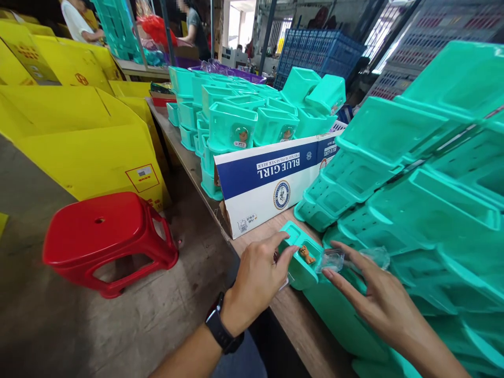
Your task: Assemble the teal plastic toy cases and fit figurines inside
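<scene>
Head: left hand (255,281), boxy teal holder (304,276); right hand (381,304), clear cap (331,260)

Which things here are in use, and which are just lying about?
In use: teal box with brown figurine, held by left hand; clear cover at right hand; teal stacks; Blue Girl carton of teal boxes.
Lying about: red stool; yellow cartons; blue crates.

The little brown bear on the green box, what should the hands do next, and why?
Probably ease the clear cover leftward onto the bear. The left hand steadies the green box, the bear sits bare on it, and the right hand holds the cover just beside it, not yet over it.
</scene>
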Action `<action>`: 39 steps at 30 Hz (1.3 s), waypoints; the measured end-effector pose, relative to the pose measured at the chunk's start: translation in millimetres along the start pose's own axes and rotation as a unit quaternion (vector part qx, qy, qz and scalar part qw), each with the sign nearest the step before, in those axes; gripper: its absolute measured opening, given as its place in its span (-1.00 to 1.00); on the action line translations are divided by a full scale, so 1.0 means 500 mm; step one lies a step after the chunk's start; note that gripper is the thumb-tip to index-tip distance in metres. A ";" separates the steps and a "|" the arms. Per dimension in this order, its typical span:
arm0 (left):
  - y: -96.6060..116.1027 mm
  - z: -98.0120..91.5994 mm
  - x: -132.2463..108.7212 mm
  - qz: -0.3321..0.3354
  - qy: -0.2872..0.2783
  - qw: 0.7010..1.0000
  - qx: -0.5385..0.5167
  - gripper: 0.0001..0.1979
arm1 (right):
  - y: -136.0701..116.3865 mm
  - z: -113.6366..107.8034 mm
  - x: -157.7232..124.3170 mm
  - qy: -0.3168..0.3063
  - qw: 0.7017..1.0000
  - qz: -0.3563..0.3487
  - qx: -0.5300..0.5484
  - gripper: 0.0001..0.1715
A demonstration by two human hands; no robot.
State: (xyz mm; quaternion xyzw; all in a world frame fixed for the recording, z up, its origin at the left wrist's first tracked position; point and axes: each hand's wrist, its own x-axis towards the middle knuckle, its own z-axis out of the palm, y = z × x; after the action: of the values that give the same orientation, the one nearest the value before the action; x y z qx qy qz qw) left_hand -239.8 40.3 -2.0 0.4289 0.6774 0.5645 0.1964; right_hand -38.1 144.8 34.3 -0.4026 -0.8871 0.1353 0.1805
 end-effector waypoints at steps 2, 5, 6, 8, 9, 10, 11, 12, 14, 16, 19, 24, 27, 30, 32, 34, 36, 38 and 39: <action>0.000 0.001 0.000 0.002 0.001 1.000 -0.003 -0.73 | 0.009 0.006 -0.002 0.006 0.999 -0.037 -0.018 -0.25; 0.000 0.001 0.001 0.006 -0.001 1.000 -0.001 -0.76 | 0.021 0.014 -0.006 0.013 0.993 -0.098 -0.065 -0.30; 0.001 0.001 0.001 0.009 -0.002 1.000 0.001 -0.77 | 0.022 0.016 -0.006 0.014 0.990 -0.118 -0.081 -0.31; 0.002 0.001 0.001 0.013 -0.004 1.000 0.005 -0.78 | 0.022 0.019 -0.006 0.015 0.983 -0.147 -0.105 -0.33; 0.002 0.001 0.001 0.014 -0.007 1.000 0.005 -0.79 | 0.021 0.021 -0.006 0.017 0.981 -0.157 -0.113 -0.34; 0.003 0.001 0.001 0.012 -0.010 1.000 0.006 -0.80 | 0.019 0.023 -0.005 0.020 0.979 -0.163 -0.121 -0.34; 0.004 0.001 0.001 0.011 -0.015 1.000 0.007 -0.80 | 0.017 0.025 -0.004 0.027 0.977 -0.165 -0.131 -0.33; 0.004 0.000 0.002 0.009 -0.018 1.000 0.009 -0.81 | 0.015 0.028 -0.003 0.032 0.976 -0.164 -0.141 -0.32; 0.004 -0.002 0.004 0.005 -0.020 1.000 0.011 -0.81 | 0.013 0.035 -0.002 0.033 0.974 -0.161 -0.156 -0.29; 0.003 -0.003 0.007 0.004 -0.019 1.000 0.009 -0.79 | 0.013 0.041 -0.003 0.043 0.972 -0.158 -0.168 -0.25; -0.002 -0.004 0.010 0.011 -0.017 1.000 0.007 -0.79 | 0.009 0.050 -0.006 0.066 0.966 -0.154 -0.195 -0.19; -0.008 -0.004 0.009 0.022 -0.003 1.000 0.016 -0.80 | -0.029 0.058 -0.019 0.112 0.961 -0.128 -0.217 -0.22; -0.008 -0.003 0.009 0.030 -0.007 0.999 0.016 -0.80 | -0.059 0.064 -0.032 0.115 0.963 -0.115 -0.217 -0.32; -0.006 -0.001 0.009 0.037 -0.011 0.999 0.014 -0.80 | -0.078 0.078 -0.042 0.062 0.965 -0.102 -0.234 -0.31; -0.005 0.000 0.009 0.040 -0.011 0.999 0.016 -0.81 | -0.082 0.088 -0.043 0.029 0.963 -0.106 -0.247 -0.30; -0.005 0.002 0.009 0.046 -0.005 0.999 0.017 -0.82 | -0.084 0.094 -0.040 0.036 0.957 -0.121 -0.262 -0.29; -0.007 0.004 0.008 0.052 0.004 0.999 0.014 -0.82 | -0.086 0.095 -0.036 0.066 0.948 -0.143 -0.275 -0.30; -0.010 0.007 0.009 0.055 0.012 0.998 0.007 -0.82 | -0.090 0.093 -0.034 0.085 0.940 -0.173 -0.282 -0.31; -0.012 0.008 0.010 0.054 0.014 0.998 0.003 -0.82 | -0.092 0.092 -0.034 0.086 0.936 -0.184 -0.287 -0.32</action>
State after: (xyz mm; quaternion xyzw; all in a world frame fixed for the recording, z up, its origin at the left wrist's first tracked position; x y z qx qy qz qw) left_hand -241.9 46.7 -7.5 0.4572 0.6580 0.5780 0.1546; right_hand -78.1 98.1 7.4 -0.2769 -0.9281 -0.1954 0.1546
